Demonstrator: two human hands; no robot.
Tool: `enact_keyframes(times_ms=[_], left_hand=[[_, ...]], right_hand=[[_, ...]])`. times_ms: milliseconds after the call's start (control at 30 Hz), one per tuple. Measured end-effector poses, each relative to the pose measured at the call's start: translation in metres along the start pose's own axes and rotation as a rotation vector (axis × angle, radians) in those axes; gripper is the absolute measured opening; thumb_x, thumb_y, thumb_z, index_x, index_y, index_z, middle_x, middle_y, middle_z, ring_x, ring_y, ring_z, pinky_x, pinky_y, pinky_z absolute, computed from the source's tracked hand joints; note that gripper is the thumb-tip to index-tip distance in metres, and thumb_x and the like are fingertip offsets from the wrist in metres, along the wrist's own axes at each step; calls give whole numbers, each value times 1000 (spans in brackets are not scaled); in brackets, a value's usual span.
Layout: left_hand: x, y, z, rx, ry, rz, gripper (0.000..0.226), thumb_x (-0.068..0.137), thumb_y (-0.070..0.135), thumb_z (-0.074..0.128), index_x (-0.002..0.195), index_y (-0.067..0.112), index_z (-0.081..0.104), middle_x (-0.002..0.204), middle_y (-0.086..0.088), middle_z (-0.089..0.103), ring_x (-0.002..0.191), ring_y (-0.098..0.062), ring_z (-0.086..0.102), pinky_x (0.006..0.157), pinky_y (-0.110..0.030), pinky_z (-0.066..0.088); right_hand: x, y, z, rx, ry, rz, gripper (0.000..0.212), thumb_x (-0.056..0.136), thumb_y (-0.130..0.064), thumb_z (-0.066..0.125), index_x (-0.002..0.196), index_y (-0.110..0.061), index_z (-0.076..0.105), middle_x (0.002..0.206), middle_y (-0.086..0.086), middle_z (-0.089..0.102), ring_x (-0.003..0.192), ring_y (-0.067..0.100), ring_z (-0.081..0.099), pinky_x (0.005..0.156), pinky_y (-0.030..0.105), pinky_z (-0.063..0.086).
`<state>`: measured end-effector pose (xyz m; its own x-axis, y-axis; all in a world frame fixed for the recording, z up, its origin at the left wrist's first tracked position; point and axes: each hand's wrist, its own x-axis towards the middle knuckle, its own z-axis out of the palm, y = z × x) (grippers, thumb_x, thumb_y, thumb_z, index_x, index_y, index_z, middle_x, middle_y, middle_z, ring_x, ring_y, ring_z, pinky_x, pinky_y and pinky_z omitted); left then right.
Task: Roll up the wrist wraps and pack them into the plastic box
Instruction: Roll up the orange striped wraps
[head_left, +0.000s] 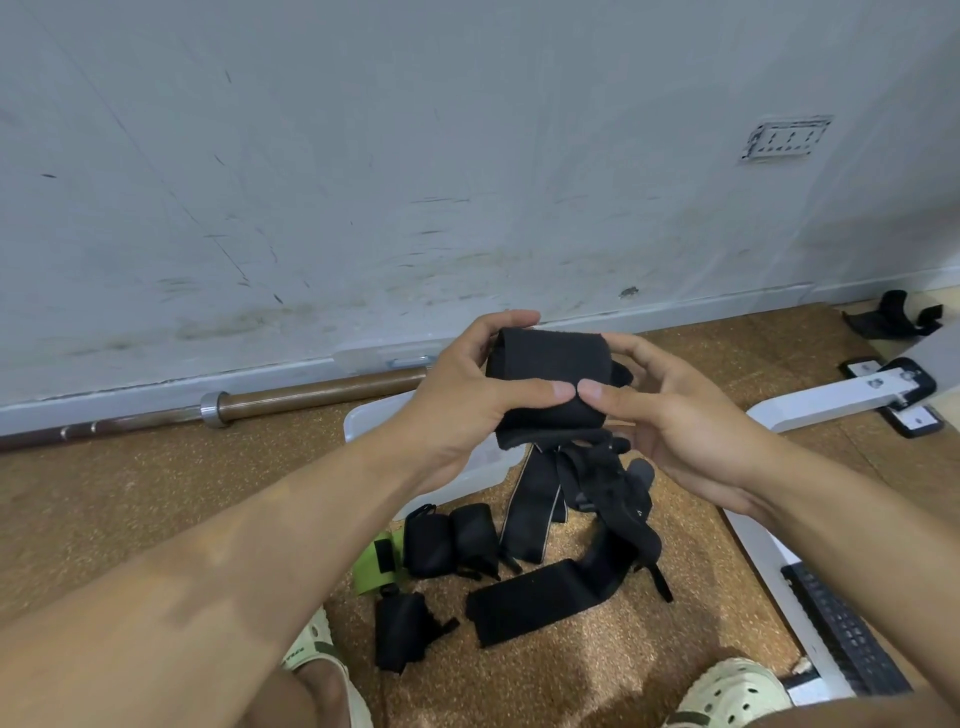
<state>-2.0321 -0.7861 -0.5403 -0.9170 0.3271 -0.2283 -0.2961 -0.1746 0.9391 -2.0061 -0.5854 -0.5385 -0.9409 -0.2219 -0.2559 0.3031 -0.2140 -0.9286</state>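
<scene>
A rolled black wrist wrap (550, 374) is held up in the air between both hands. My left hand (467, 405) grips its left side, thumb across the front and fingers curled over the top. My right hand (675, 415) grips its right side, with its thumb tip meeting the left thumb. Below them the clear plastic box (374, 421) lies on the floor, mostly hidden by my left arm. Loose black wraps (540, 603) and straps (535, 504) lie on the cork floor, beside three rolled ones (428, 545) (475, 535) (400, 636) and a green wrap (376, 564).
A barbell (218, 408) lies along the foot of the grey wall. A white bench frame (831, 402) and a black grid panel (841, 629) sit at the right. More black gear (891, 317) lies far right. My two pale shoes (732, 693) (311, 649) are at the bottom.
</scene>
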Motion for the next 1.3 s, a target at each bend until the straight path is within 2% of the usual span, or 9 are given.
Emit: enact_keyframes(times_ms=[200,367,467,567,667,767,1033,1200,1300], left_hand=[[1,2,1,-86,-17,-107,74,69,12,84,136,25,55,127,-7,67,107,-26,73,86,-46,62],[1,0,2,-168,-39,-171,51,87,17,76,134,14,58,129,-7,68,110,-25,72,82,-42,62],[1,-2,3,-151,-18,-141,51,88,10,75,134,16,56,129,-8,66,108,-28,72,83,-43,62],[0,-2,5,-118,-19,-113,54,89,7,73,136,23,53,132,-8,60,111,-28,69,80,-39,62],[-2,-6,7,-71,17,-91,49,94,18,69,138,26,49,130,-6,63,108,-24,70,79,-37,62],[-4,-12,9,12,67,-101,49,99,36,61,144,30,42,126,-1,63,103,-21,71,80,-39,62],[-13,-24,9,132,97,-121,49,102,38,56,146,29,38,125,2,63,92,-17,73,68,-31,61],[-20,-28,12,37,156,-131,38,102,37,57,138,29,45,124,-1,66,100,-22,72,71,-34,60],[-23,-26,19,-17,237,-117,43,102,36,59,141,25,45,125,-3,65,102,-22,71,75,-37,63]], right_hand=[[0,3,-1,-289,98,-221,68,78,1,79,136,-25,54,127,-11,68,104,20,75,80,30,62],[-2,7,0,-523,73,-322,68,79,6,81,132,-28,55,127,-12,63,121,6,63,83,21,58],[-2,7,3,-460,73,-258,74,76,-17,84,141,-31,52,131,-16,63,119,0,63,86,18,57],[-2,8,8,-373,73,-151,86,74,-39,78,152,-33,42,128,-18,67,117,-1,66,102,29,54],[-1,17,14,-496,34,-111,96,84,-58,69,162,-42,17,142,-24,58,130,-9,53,117,32,40],[1,27,16,-526,19,-54,104,85,-69,65,161,-45,-1,148,-23,53,140,-3,45,123,38,32],[-5,38,20,-513,82,-92,68,100,-18,63,159,-30,32,130,-15,68,122,4,64,111,36,50],[-8,35,19,-439,68,-47,72,94,-22,70,157,-33,37,120,-21,72,112,3,70,104,29,54],[-8,32,20,-329,86,5,69,78,-32,81,143,-29,57,121,-5,75,110,17,73,104,45,54]])
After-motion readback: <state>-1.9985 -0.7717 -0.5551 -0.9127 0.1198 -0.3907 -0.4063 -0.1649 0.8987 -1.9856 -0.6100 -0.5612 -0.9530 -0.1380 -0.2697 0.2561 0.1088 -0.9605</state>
